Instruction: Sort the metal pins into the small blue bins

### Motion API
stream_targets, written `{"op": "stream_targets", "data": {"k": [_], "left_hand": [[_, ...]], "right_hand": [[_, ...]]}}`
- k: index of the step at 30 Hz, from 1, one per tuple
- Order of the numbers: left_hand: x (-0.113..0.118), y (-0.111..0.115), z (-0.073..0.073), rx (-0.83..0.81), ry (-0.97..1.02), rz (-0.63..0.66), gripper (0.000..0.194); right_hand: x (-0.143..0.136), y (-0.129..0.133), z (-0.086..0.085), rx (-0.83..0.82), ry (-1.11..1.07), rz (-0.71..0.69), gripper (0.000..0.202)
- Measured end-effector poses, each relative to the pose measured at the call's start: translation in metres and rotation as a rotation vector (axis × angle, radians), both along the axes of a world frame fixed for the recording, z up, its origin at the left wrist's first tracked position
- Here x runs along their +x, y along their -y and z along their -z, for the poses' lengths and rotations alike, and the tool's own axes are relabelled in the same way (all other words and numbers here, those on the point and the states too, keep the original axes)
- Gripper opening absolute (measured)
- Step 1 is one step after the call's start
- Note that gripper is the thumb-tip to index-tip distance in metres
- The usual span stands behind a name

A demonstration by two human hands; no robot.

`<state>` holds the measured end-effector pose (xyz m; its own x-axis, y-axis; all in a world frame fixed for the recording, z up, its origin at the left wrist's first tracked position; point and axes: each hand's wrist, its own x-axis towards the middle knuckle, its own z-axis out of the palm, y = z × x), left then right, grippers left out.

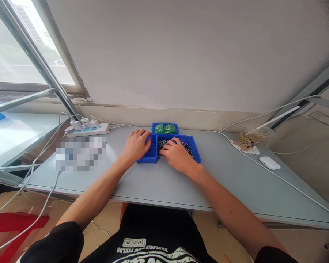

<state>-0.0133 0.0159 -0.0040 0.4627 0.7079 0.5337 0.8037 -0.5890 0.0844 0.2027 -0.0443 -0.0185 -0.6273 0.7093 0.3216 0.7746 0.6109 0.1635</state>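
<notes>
At the grey table (159,182), your left hand (137,144) bends over the left blue bin (147,160), your right hand (177,153), fingers curled, over small metal pieces (162,143) in the middle bin (164,137); can't tell if either grips.

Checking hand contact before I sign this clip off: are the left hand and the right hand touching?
Apart. The head view shows a blue bin wall in the gap between the left hand and right hand.
</notes>
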Motion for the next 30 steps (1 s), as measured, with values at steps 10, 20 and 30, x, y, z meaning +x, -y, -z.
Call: {"op": "stream_targets", "data": {"k": [10, 20, 30], "left_hand": [[0.010, 0.015, -0.004, 0.008, 0.068, 0.256, 0.028], [0.016, 0.024, -0.006, -0.014, 0.058, 0.374, 0.027], [0.017, 0.024, -0.005, -0.039, 0.062, 0.405, 0.029]], "right_hand": [[-0.006, 0.004, 0.001, -0.106, 0.069, -0.007, 0.021], [-0.004, 0.002, 0.004, -0.131, 0.048, -0.038, 0.022], [-0.003, 0.004, 0.002, -0.139, 0.074, -0.069, 0.023]]}}
